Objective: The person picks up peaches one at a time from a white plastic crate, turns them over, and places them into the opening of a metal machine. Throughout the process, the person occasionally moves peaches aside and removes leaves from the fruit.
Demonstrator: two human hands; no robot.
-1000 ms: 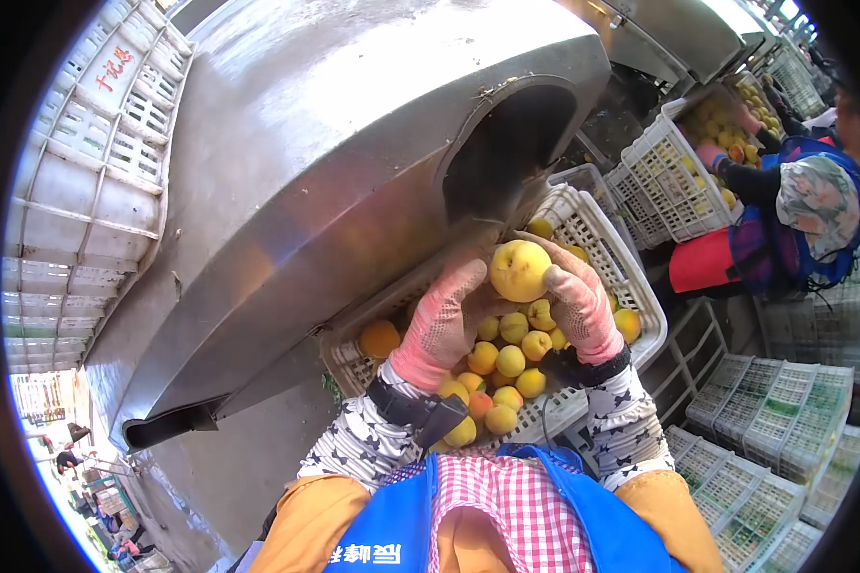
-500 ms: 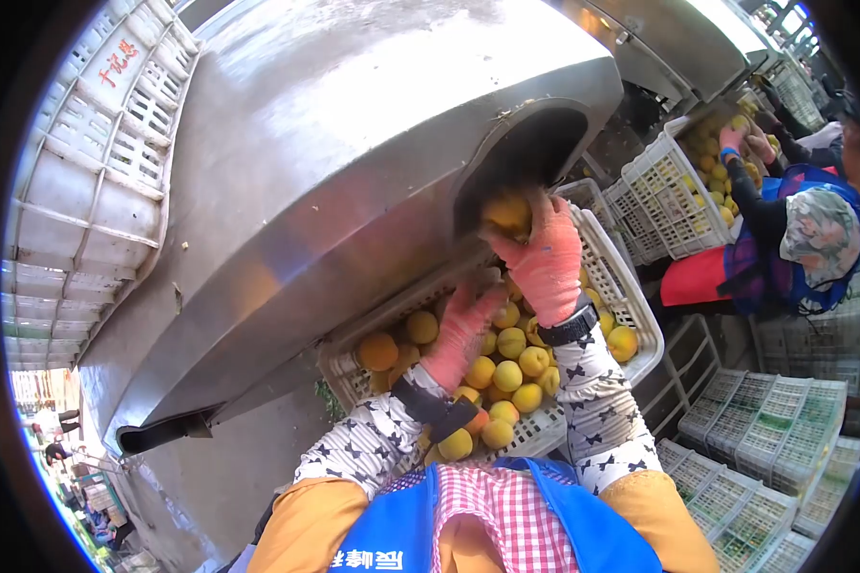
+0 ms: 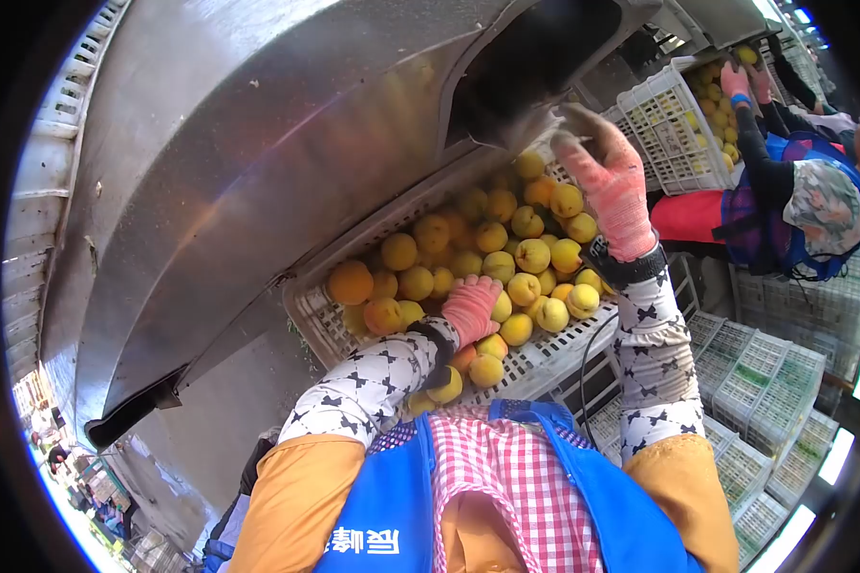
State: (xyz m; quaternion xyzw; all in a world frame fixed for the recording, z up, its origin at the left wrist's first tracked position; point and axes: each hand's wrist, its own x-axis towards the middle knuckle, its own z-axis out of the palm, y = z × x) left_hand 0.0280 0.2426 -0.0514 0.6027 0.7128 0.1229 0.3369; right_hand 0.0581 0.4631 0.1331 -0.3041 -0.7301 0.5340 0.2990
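Note:
Yellow-orange peaches (image 3: 532, 255) fill a white slatted plastic crate (image 3: 575, 351) below the metal machine's dark opening (image 3: 535, 76). My left hand (image 3: 471, 310), in a pink glove, lies low among the peaches near the crate's front side. Its fingers are together and curled down, and whatever is beneath them is hidden. My right hand (image 3: 610, 181), also pink-gloved with greyish fingertips, is raised over the crate's right end beside the opening. Its thumb and fingers are apart in a curve, with no fruit between them. Something whitish and blurred shows near those fingertips.
The large metal machine (image 3: 287, 181) overhangs the crate's far side. At far left stands a white crate (image 3: 43, 220). A co-worker in a blue vest (image 3: 803, 181) handles peaches in another white crate (image 3: 669, 129). Stacked crates (image 3: 760, 382) stand at the right.
My right hand has moved away from the opening, up and to the right, and the peach by it is gone from it. My left hand has lowered onto the peaches. The view has shifted.

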